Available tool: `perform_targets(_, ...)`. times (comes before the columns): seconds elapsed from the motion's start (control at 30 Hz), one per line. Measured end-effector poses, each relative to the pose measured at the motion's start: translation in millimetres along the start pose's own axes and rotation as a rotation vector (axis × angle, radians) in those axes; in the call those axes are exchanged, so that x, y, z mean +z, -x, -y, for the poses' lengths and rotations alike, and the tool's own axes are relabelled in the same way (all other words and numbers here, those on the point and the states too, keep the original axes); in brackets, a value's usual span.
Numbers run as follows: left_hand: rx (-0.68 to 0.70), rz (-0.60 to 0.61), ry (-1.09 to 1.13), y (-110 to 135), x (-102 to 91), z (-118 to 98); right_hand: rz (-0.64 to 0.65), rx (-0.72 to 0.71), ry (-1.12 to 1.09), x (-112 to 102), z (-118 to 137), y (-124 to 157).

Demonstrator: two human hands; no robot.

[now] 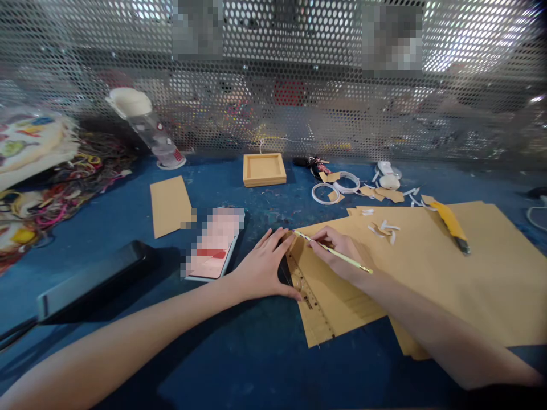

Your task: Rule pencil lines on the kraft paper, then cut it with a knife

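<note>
My right hand (339, 253) grips a pale patterned pencil (348, 259), its tip near the far end of a clear ruler (315, 306). The ruler lies along the left edge of a brown kraft card sheet (342, 319). Spread over the ruler's left side, my left hand (270, 266) has its thumb on it near the middle and its fingertips by its far end, close to the pencil tip. Any mark under the tip is too small to make out. To the left of that hand lies a phone (216, 242), its screen partly blurred.
Larger kraft sheets (491, 285) lie at right, with a yellow utility knife (450, 222) and paper scraps (384, 228) on them. Farther back are a small wooden frame (265, 168), tape rolls (325, 193) and a clear cup (156, 136). A black device (96, 279) sits at left.
</note>
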State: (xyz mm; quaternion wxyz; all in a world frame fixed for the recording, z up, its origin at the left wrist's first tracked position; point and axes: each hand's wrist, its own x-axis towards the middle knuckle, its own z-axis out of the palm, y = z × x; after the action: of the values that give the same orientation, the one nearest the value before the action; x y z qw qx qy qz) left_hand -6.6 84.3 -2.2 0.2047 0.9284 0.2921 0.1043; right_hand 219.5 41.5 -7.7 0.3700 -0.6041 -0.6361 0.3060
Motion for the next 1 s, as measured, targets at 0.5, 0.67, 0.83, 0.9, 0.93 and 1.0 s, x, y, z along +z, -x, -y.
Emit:
perform_targets(0.5, -0.095, -0.106, 0.499, -6, -24.5, 7, 0.007, 0.035, -0.039, 0, 7, -3)
perform_targets(0.67, -0.094, -0.046, 0.502, -34, -29.0, 20, -0.004, 0.039, -0.039, 2, 8, -3)
perform_targets(0.83, -0.109, -0.125, 0.308, -45, -28.2, 11, 0.007, 0.021, -0.039, 2, 2, -3)
perform_targets(0.9, -0.130, -0.164, 0.215, -37, -23.5, -5, 0.023, 0.004, -0.051, 1, 2, -2)
perform_targets(0.93, -0.144, -0.166, 0.177, -31, -19.5, -14, 0.034, -0.001, -0.061, 0, 3, -2)
perform_targets(1.0, -0.172, -0.163, 0.114, -18, -8.3, -32, 0.040, -0.003, -0.078, -1, 5, -1)
